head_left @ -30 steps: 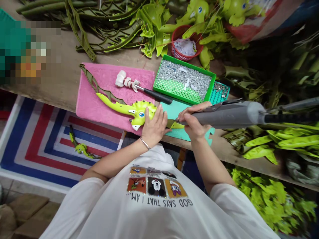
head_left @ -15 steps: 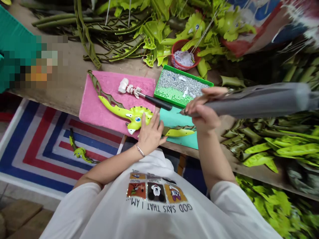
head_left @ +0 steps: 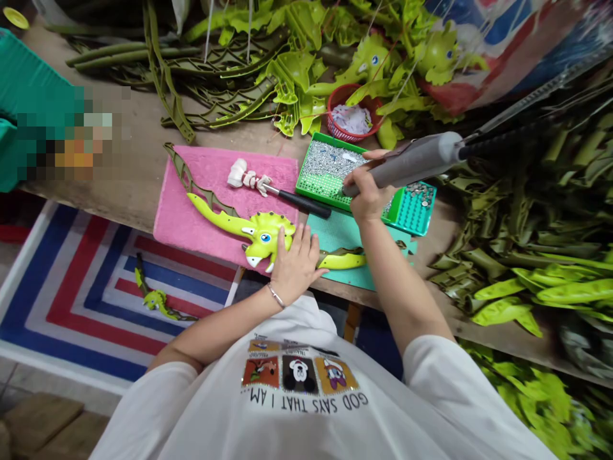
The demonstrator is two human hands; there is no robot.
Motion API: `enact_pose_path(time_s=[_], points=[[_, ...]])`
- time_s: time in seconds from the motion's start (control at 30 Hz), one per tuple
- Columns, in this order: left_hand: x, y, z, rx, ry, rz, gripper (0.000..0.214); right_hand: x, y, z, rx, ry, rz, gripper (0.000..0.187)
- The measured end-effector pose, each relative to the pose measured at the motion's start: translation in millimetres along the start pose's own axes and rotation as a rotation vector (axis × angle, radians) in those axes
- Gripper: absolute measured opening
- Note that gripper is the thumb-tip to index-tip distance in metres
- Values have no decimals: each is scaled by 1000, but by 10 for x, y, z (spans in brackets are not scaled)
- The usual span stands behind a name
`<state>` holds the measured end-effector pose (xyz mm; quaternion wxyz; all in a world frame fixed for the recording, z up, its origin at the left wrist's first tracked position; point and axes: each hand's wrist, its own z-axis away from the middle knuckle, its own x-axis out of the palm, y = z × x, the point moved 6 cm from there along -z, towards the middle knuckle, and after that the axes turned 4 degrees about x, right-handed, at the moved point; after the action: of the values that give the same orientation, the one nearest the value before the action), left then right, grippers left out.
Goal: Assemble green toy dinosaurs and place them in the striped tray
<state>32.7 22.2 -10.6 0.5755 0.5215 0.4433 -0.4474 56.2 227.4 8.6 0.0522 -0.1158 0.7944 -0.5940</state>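
Lime-green plastic dinosaur toy [head_left: 265, 235] lies on a pink terry towel [head_left: 213, 176], its glossy moulded head and spiked frill near your hand, and its olive, ladder-like ridged tail reaching toward the towel's far corner. Your left hand [head_left: 294, 265] is open, palm down with the fingers spread, pressing on the toy's lower edge, a thin silver bangle [head_left: 275, 295] at the wrist. Just past your fingers, a lime-green limb piece [head_left: 342, 259] with an olive ridge rests on a teal foam mat [head_left: 338, 236] — whether it joins the head under your palm, you can't tell from this view.

Your right hand [head_left: 368, 191] is closed around a grey power screwdriver [head_left: 412, 163], a smooth, rounded cylinder with a black sleeve at its upper end, its tip pointing down over a green plastic tray [head_left: 306, 185] of small silver screws. Beside that sits a teal perforated tray [head_left: 412, 217] holding more screws.

On the towel lies a black-handled screwdriver [head_left: 304, 203], with white pieces bunched on its far end. Farther off, a red plastic basket [head_left: 342, 92] of white scraps sits on the rough wooden table [head_left: 124, 124] — among heaped green dinosaur parts [head_left: 225, 70]
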Motion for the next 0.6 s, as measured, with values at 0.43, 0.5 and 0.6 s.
enact_pose_path(time_s=[0.43,0.5,0.6], points=[[8,9,-1,-22,43,-1,72,2,-229,27,-42,8,-16,39],[20,10,-6,-24,41,16,72,-73,-468,150,-75,-2,-53,38],[53,7,-10,-25,23,43,74,-181,-828,467,-106,-159,-196,28]])
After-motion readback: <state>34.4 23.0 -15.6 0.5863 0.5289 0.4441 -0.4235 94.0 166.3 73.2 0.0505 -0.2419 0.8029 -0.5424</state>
